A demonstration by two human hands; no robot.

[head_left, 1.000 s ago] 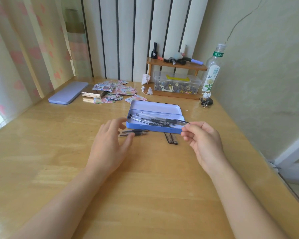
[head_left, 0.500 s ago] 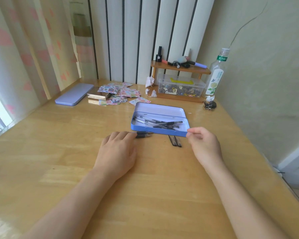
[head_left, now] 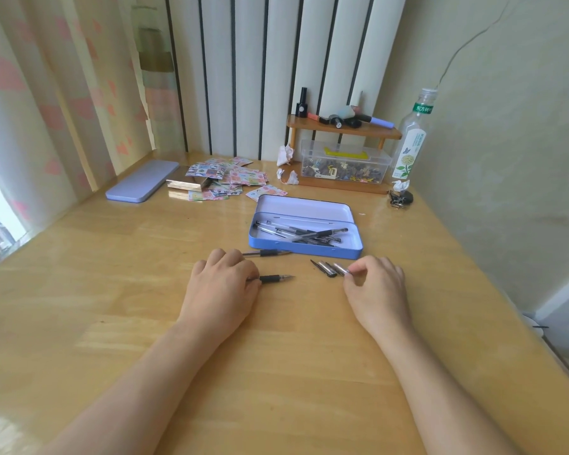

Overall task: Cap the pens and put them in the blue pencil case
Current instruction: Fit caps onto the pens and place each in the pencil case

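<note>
The open blue pencil case (head_left: 304, 250) lies on the wooden desk with several capped pens inside. My left hand (head_left: 222, 285) rests on the desk, closed on an uncapped pen (head_left: 275, 278) whose tip points right. A second uncapped pen (head_left: 266, 253) lies just in front of the case. Two loose pen caps (head_left: 326, 268) lie between my hands, near the case's front wall. My right hand (head_left: 376, 284) pinches the nearer cap (head_left: 340, 269) at its end with thumb and forefinger.
A lilac case lid (head_left: 142, 185) lies at the back left beside a pile of stickers (head_left: 225, 180). At the back right stand a small wooden shelf (head_left: 344, 129), a clear box (head_left: 345, 164), a plastic bottle (head_left: 411, 139) and keys (head_left: 401, 198).
My right hand let a pen go into the case and came down to the caps. My left hand slid a pen off the desk toward me and closed on it.
</note>
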